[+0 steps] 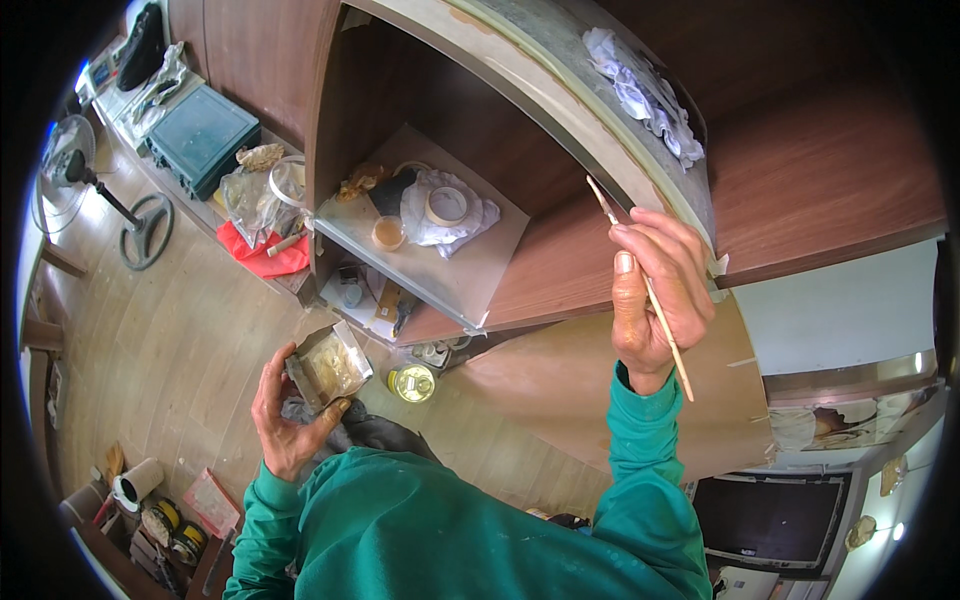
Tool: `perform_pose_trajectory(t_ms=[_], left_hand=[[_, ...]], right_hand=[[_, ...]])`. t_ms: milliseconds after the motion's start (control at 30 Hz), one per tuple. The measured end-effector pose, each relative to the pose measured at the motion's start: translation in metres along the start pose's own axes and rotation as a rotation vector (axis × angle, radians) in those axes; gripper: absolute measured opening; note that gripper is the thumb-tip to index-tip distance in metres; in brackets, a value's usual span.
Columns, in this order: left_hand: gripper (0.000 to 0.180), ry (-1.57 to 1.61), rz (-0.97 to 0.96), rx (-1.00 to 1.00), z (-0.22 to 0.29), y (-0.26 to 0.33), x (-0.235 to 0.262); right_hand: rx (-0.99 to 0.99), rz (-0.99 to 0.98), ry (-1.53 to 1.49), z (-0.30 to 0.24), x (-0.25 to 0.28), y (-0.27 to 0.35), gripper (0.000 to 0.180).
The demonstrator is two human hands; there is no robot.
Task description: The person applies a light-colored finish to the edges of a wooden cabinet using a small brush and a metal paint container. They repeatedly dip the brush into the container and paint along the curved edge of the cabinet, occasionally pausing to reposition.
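Observation:
My right hand (660,290) pinches a thin paintbrush (668,335) by its pale wooden handle. The brush tip points up and left, close to the lower edge of a curved cabinet frame (560,105); whether it touches I cannot tell. Lower left, my left hand (285,415) grips a small open box (330,366) by its sides, thumb along the near edge. Inside the box lies a pale yellowish, crumpled-looking lining or residue. Both forearms are in green sleeves.
On the cabinet shelf (480,275) lie a white cloth (470,235), a tape roll (447,206) and a cup of amber liquid (388,233). A tin (411,382) stands on the floor. Further left are a green case (203,138), a red bag (262,255) and a fan (75,165).

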State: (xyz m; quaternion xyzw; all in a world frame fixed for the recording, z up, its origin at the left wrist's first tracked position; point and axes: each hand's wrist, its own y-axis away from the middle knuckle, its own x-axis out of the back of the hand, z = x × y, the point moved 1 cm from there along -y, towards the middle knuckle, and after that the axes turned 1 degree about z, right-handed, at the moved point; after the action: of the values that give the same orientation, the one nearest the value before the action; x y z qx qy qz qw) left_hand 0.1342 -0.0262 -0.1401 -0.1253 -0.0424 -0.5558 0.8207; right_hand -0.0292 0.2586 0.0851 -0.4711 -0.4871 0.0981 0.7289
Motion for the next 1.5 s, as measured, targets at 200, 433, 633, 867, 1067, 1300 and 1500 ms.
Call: perform_pose_trajectory(t_ms=[200,433,633,867,1067,1300,1500], left_hand=[[0.085,0.019,-0.002,0.003,-0.002,-0.001,-0.002],[0.085,0.001,-0.006,0.020,-0.005,0.001,-0.001],[0.084,0.007,0.001,0.008,-0.005,-0.001,-0.001],[0.084,0.027,-0.008,0.015,-0.006,-0.002,-0.002],[0.085,0.017,-0.011,0.011,-0.007,-0.002,-0.004],[0.085,0.029,-0.011,0.019,-0.006,-0.003,-0.003],[0.085,0.040,-0.023,0.012,-0.006,-0.003,-0.003]], right_hand=[[0.017,-0.005,0.013,0.003,-0.003,-0.004,0.021],[0.004,0.005,0.019,0.004,-0.003,-0.002,0.020],[-0.009,-0.006,0.010,0.004,0.004,0.002,0.019],[-0.004,-0.010,-0.022,0.001,0.003,-0.003,0.019],[-0.013,-0.007,-0.005,0.005,0.006,0.000,0.017],[-0.050,-0.011,0.000,0.004,0.011,0.004,0.017],[-0.031,-0.024,-0.020,0.001,0.010,-0.002,0.017]])
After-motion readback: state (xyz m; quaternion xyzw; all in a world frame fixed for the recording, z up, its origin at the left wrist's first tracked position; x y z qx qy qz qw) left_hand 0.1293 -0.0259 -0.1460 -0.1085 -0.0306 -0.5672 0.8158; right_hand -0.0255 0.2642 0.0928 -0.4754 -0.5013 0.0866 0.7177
